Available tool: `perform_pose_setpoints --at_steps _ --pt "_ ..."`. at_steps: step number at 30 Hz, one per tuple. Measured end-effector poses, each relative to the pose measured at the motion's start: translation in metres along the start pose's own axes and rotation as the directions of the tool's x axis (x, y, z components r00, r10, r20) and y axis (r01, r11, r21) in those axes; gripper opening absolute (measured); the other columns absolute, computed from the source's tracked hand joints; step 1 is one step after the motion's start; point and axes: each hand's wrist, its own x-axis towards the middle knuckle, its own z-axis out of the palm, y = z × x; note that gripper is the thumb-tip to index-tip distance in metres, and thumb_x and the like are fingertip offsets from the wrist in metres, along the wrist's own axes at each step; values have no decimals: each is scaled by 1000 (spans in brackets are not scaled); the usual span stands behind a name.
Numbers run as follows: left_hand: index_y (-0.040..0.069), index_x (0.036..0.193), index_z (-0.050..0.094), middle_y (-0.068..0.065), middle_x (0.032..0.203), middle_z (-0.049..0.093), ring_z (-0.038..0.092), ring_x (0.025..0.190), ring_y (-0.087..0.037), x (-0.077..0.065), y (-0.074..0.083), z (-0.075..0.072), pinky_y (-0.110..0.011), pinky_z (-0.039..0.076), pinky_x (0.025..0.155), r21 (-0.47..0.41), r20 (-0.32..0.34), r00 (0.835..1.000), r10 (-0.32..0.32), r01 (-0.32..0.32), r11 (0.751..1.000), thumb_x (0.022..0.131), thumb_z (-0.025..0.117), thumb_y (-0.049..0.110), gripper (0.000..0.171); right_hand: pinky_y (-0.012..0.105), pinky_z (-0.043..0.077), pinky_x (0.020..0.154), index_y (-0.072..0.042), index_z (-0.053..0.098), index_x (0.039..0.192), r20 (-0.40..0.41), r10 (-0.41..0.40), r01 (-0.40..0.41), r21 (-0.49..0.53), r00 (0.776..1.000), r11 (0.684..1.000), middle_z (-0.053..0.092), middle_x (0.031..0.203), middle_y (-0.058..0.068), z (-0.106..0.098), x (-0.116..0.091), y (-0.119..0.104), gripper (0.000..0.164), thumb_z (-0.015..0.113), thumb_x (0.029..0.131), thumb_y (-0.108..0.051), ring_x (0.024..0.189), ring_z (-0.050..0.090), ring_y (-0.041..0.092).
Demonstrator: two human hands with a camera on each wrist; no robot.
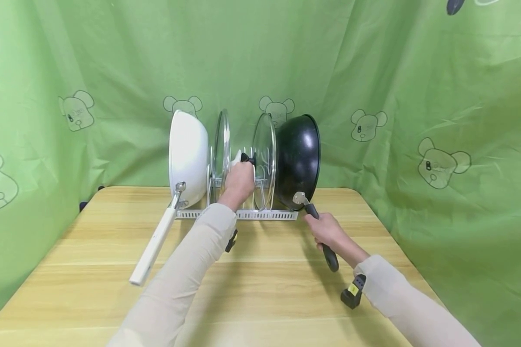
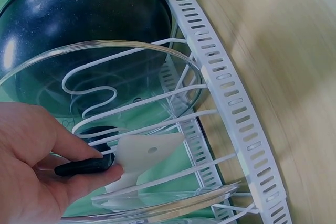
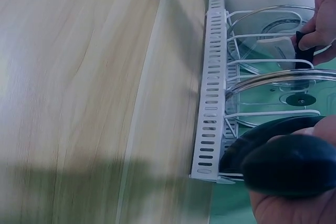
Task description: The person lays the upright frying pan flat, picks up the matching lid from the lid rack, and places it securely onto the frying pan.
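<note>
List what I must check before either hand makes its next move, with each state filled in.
1. Right hand secure on the black wok handle: ok, it grips it.
2. Left hand holding the black-and-white handle: ok, pinched by its black part.
3. That handle fixed to the left glass lid: cannot tell; the join is not clear.
4. Both glass lids upright in the pan rack: ok, left and right glass lid stand on edge.
5. Black wok clear of the right glass lid: cannot tell; they overlap in the head view.
6. Ample room round the left hand: probably not ok; lids stand close on either side.
</note>
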Motion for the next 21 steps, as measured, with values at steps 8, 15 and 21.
perform_pose_setpoints --at_steps 8,15,21 --pt "0 101 68 -20 106 72 71 85 -32 -1 2 1 -39 62 67 -5 -8 1000 16 -16 1000 88 59 -9 18 24 42 40 -8 45 81 -11 17 -17 24 1000 1000 40 51 -4 -3 -1 2 32 48 103 -31 41 43 11" --pt "0 102 68 -19 109 71 72 89 -33 1 0 2 -41 63 72 -4 -11 1000 -2 1 1000 85 63 -8 20 24 41 42 -8 46 78 -5 32 -32 49 999 998 41 52 -4 -5 0 -1 31 51 100 -30 42 41 10" --pt "1 101 68 -19 107 71 71 86 -31 1 -2 3 -38 63 68 -2 1 1000 -4 4 1000 84 64 -8 19 23 39 42 -9 44 78 19 40 -41 77 999 996 40 54 -4 -6 -1 -4 30 51 101 -29 43 40 10"
